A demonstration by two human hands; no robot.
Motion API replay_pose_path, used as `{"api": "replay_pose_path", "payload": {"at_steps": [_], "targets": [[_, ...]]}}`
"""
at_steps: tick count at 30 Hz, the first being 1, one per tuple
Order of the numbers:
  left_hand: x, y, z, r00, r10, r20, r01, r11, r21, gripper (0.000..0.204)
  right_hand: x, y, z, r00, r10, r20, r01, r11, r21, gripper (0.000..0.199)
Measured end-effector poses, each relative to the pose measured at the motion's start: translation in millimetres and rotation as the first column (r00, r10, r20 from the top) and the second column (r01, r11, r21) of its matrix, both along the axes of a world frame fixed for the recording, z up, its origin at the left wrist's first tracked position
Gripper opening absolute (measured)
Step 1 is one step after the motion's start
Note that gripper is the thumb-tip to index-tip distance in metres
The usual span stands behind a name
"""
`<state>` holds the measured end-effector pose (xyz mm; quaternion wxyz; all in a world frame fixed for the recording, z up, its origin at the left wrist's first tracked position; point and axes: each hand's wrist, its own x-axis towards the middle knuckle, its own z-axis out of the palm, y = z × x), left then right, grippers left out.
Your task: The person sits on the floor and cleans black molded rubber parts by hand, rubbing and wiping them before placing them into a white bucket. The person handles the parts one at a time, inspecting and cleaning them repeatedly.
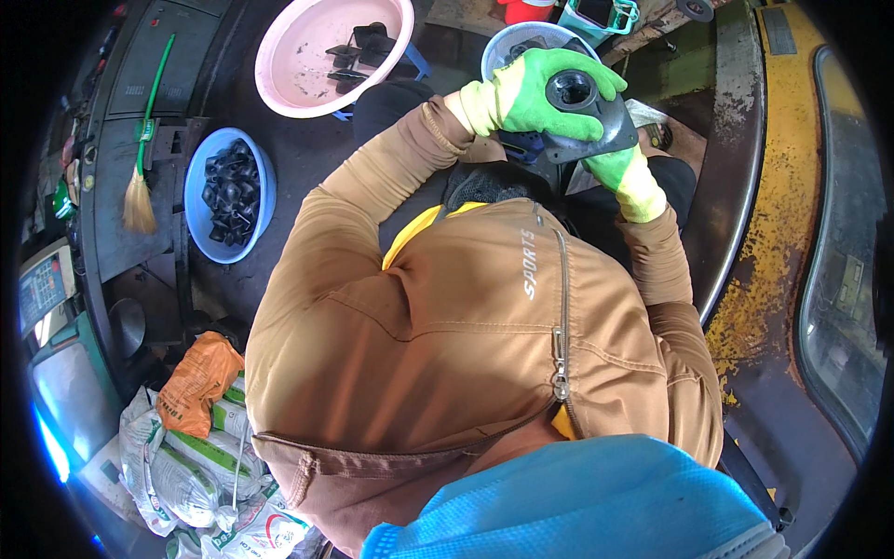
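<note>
Both of my hands wear green-coated gloves with yellow-green cuffs. Together they hold up a black moulded part (591, 142) with a round, hollow collar and a flat, cornered flange. My left hand (540, 93) wraps its fingers and thumb around the collar, whose opening faces up. Below the flange, my right hand (616, 175) grips the right side of the part; its fingertips are partly hidden behind it. Just beyond my left hand stands a pale blue basket (494, 51) with dark pieces in it, partly covered by the glove.
A pink basin (279, 56) with several black parts sits on a blue stand. At left is a blue tub (197, 210) full of black parts, near a green-handled broom (140, 200). Sacks (186, 480) lie lower left. A worn yellow machine (782, 224) borders my right side.
</note>
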<state>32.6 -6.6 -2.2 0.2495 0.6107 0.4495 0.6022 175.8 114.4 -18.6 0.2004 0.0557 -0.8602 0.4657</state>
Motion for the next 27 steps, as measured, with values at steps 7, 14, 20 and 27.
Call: {"api": "replay_pose_path", "payload": {"at_steps": [7,14,20,27], "targets": [[-2.0,-3.1,9.5,0.979,-0.202,0.024,0.203,0.974,-0.102,0.041,17.3,3.0,-11.1,0.942,0.202,0.268,-0.074,0.905,-0.420,0.061],[-4.9,1.4,16.6,0.824,-0.532,0.193,0.559,0.818,-0.132,0.048,19.6,2.1,-34.3,0.935,0.207,0.288,-0.087,0.921,-0.379,0.065],[10.7,0.5,14.8,0.962,0.273,0.016,-0.273,0.960,0.053,0.044,-13.4,-10.7,-36.5,0.967,-0.250,-0.047,0.182,0.811,-0.556,0.056],[26.3,-5.6,15.1,0.907,0.420,0.034,-0.420,0.907,0.017,0.046,-17.4,-13.4,-14.6,0.961,-0.248,-0.127,0.233,0.965,-0.117,0.051]]}}
